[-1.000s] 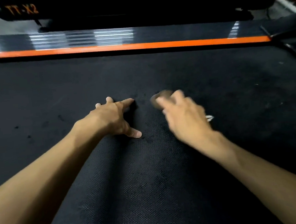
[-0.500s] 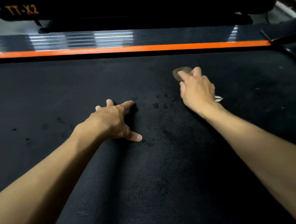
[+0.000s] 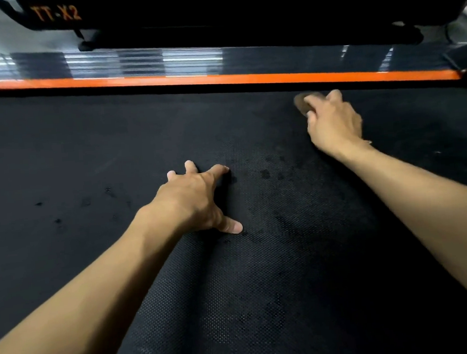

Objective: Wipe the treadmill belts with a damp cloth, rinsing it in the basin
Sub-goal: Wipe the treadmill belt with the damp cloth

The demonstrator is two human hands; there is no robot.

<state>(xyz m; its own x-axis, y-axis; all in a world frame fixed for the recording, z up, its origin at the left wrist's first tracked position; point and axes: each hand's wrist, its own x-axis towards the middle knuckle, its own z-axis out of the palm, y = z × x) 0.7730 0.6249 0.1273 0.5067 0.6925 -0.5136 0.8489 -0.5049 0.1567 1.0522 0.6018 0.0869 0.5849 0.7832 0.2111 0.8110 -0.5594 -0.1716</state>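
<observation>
Two hands: right hand point(image 3: 333, 122) grip around cloth point(image 3: 302, 104), left hand point(image 3: 192, 199) flat on belt point(image 3: 87, 159).

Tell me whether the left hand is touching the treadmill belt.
Touching. The head view shows the left hand planted on the belt, spread fingertips and thumb pressed flat against it.

Right hand point(image 3: 333, 122) on brown cloth point(image 3: 302, 104) near orange strip point(image 3: 220, 79); left hand point(image 3: 192, 199) flat on belt point(image 3: 87, 159).

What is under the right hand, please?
A brownish cloth sticks out past the fingers of the right hand, on the black belt. The hand covers the rest of the cloth, so its full shape cannot be seen.
</observation>
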